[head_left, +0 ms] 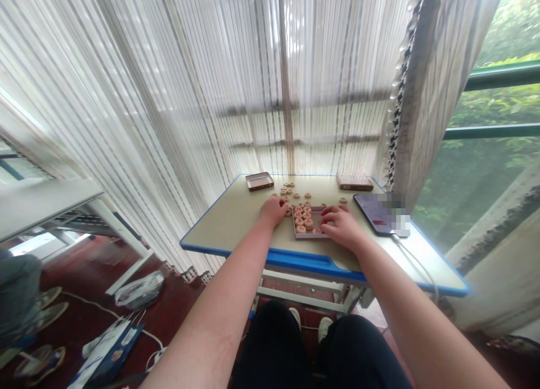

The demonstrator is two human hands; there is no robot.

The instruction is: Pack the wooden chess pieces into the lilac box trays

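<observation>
A shallow metal tray (296,233) lies near the front of a small blue-edged table (236,220) and holds several round wooden game pieces (304,219). My right hand (342,227) rests on the tray's right side, fingers curled over the pieces there. My left hand (273,211) lies just left of the tray, fingers bent down onto a loose piece (288,212) on the tabletop. More loose pieces (291,191) are scattered behind the tray.
An empty tin lid (259,180) sits at the far left, a closed box (354,180) at the far right. A phone (377,213) with a cable lies right of the tray. Curtains hang behind the table. Shoes, bags and a cord litter the floor at left.
</observation>
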